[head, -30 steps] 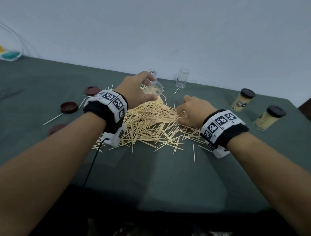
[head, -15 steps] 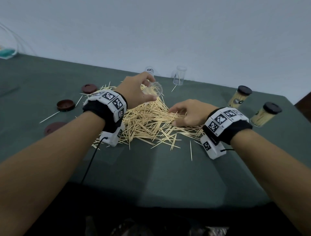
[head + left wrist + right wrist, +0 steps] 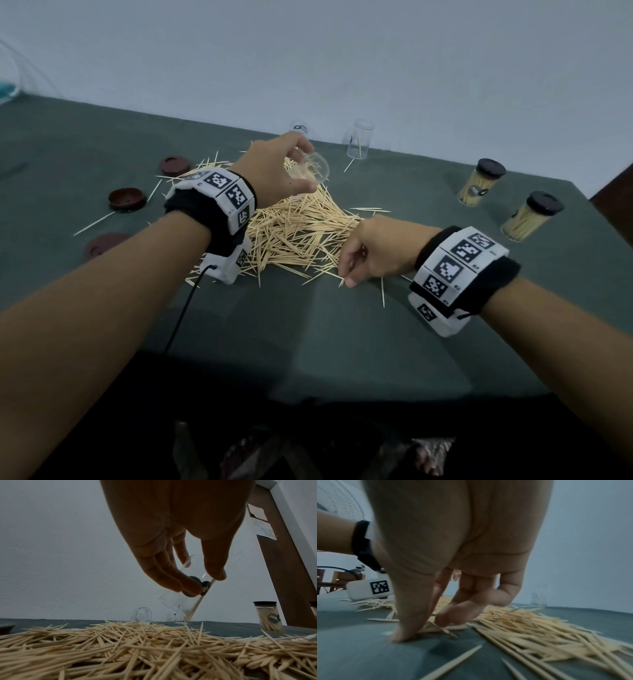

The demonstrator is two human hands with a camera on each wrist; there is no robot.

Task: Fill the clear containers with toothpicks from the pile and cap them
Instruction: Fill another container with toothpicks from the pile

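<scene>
- At the near edge of the pile (image 3: 301, 229), a few toothpicks (image 3: 436, 628) are pinched against the cloth by the thumb and curled fingers of the right hand (image 3: 373, 250). The sticks are thin and lie flat, so some are likely to slip out or be fanned apart when they are lifted.
- Loose sticks (image 3: 382, 291) lie scattered just beside that hand; they could be swept toward the table edge by the wrist.
- Further in, a clear container (image 3: 310, 169) is held by the left hand (image 3: 274, 171), fingers and thumb curled round its wall, tilted above the far side of the pile. Only a few toothpicks seem to be inside. With such a narrow mouth, crossed sticks could jam at the rim or fall back onto the pile.
- The wall is smooth, so the container could turn or slide in the grip if it is pushed by the bundle.
- At the back, an empty container (image 3: 358, 142) stands upright and another (image 3: 298, 127) is partly hidden; either could be knocked over by a reach.
- Left of the pile, three caps (image 3: 125, 198) lie well apart from the hands, so capping is not yet possible without letting go.
- To the right, two filled jars (image 3: 481, 181) stand capped.
</scene>
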